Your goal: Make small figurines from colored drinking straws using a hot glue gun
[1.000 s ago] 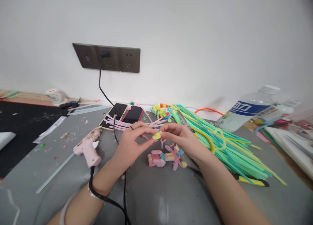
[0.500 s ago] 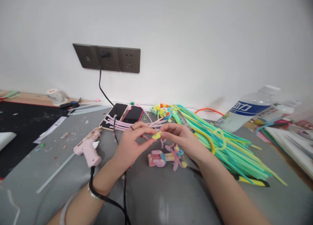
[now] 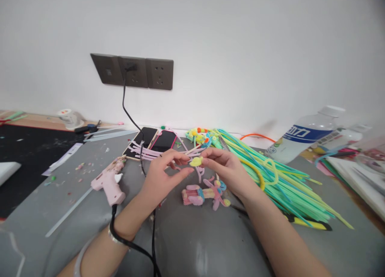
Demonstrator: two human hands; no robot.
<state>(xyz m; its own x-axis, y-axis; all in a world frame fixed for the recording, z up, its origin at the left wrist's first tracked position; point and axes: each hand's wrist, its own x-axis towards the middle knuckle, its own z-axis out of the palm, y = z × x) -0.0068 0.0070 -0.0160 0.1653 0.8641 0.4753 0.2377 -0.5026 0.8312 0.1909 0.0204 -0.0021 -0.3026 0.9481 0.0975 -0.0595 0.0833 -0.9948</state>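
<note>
"What's in the hands?"

"A small yellow piece [image 3: 196,161], held above the grey counter [image 3: 180,249]. The right hand [image 3: 230,170] has a narrow grip on it, thumb and forefinger pinching its right end. At the left hand [image 3: 161,170] the grip is parted, thumb and forefinger just beside the piece; whether a fingertip touches it, I can't tell from here."

"And below?"

"A fuzzy pink-and-blue figure [image 3: 203,193] lies on its side between the forearms. Behind the hands, pale purple stems [image 3: 156,153] stretch across a black-screened phone [image 3: 147,137] and a pink-edged phone [image 3: 164,141]."

"Anything in the way?"

"A black cord [image 3: 132,245] from the pink glue gun [image 3: 108,185] crosses over the left forearm. A second cable [image 3: 123,96] drops from the wall socket [image 3: 132,71], passes over the phone and stems, then disappears behind the left arm. On the right, a thick bundle of green and yellow stems [image 3: 282,185] crowds that arm, a yellow-and-black handle [image 3: 311,224] poking out at its near edge."

"Farther out?"

"A blue-labelled bottle [image 3: 306,132] by the wall, stacked papers [image 3: 357,185] at far right, and a white cup [image 3: 70,119] at back left, near scattered scraps [image 3: 81,166]."
</note>
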